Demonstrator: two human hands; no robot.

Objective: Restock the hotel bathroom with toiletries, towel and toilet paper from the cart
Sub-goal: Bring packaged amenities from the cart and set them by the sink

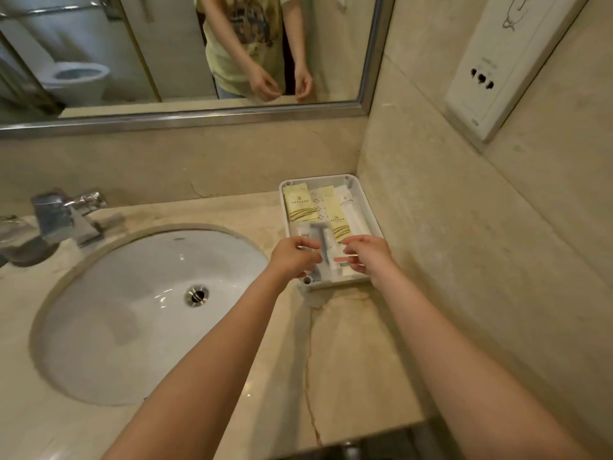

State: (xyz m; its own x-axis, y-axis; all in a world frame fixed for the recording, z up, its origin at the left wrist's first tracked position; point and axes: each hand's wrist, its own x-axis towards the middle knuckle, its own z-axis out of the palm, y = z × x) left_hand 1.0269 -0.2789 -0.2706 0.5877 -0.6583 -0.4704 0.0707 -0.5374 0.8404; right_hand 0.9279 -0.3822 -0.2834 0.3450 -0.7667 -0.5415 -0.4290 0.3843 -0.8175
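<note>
White tray [369,207] in back-right corner of counter [348,360], sachets [300,205] inside, clear razor pkt [320,239] over tray's near end, btwn both hands, left hand [293,257] pinching its left edge, right hand [368,255] curled at its right edge, grip can't tell, sink [132,310] to the left.

The person wears a pale yellow short-sleeved T-shirt [229,58] with a dark printed graphic across the chest (seen only in the mirror [199,116] reflection) over light blue trousers [229,92]. The forearms, left hand [293,257] and right hand [368,254] are bare.
</note>
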